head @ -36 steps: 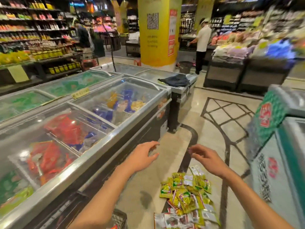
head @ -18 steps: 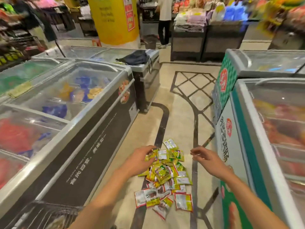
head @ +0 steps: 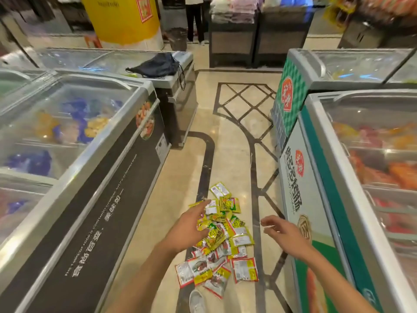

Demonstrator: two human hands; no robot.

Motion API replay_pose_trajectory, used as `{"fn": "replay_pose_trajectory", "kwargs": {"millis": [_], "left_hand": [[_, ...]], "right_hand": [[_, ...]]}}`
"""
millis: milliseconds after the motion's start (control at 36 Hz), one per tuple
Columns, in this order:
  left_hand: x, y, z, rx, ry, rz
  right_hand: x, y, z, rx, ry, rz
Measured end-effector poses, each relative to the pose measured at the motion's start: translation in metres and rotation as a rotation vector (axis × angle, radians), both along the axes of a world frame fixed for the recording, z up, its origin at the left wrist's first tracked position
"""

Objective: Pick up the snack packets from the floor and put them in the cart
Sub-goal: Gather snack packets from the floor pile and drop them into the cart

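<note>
- Our left hand point(head: 191, 227) has slid forward since half a second ago. It sat at the near-left edge of the snack packets point(head: 244, 269); now it hangs over the heap's left side, fingers loose, gripping nothing. Whether it touches them, we cannot tell.
- Our right hand point(head: 282, 231) stays out to the right of the heap, off the packets, fingers relaxed and empty.
- The packets lie where they lay, heaped on the floor point(head: 230, 143) between the freezers.
- On the left freezer point(head: 90, 177), we read white Chinese characters along the dark side, plus small English: "THE TASTE OF FOOD IS CONSTANTLY CHANGING".
- On the right freezer point(head: 300, 199), a red round logo and large dark Chinese characters on white and green.
- Packet print is too small to read.
- Underfoot, polished beige tiles with dark inlaid lines; a yellow pillar point(head: 126, 19) stands beyond.
</note>
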State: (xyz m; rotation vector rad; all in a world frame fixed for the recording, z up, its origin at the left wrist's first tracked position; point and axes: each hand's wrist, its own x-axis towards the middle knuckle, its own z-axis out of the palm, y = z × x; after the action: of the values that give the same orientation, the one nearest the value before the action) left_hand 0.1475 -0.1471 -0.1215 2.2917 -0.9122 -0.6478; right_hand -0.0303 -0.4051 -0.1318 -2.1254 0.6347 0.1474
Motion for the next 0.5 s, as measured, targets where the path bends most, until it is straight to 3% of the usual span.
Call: {"fn": "replay_pose_trajectory", "kwargs": {"millis": [500], "left_hand": [[0.118, 0.013, -0.078, 0.027, 0.096, 0.015]], "right_hand": [[0.127, 0.029, -0.040, 0.020, 0.090, 0.025]]}}
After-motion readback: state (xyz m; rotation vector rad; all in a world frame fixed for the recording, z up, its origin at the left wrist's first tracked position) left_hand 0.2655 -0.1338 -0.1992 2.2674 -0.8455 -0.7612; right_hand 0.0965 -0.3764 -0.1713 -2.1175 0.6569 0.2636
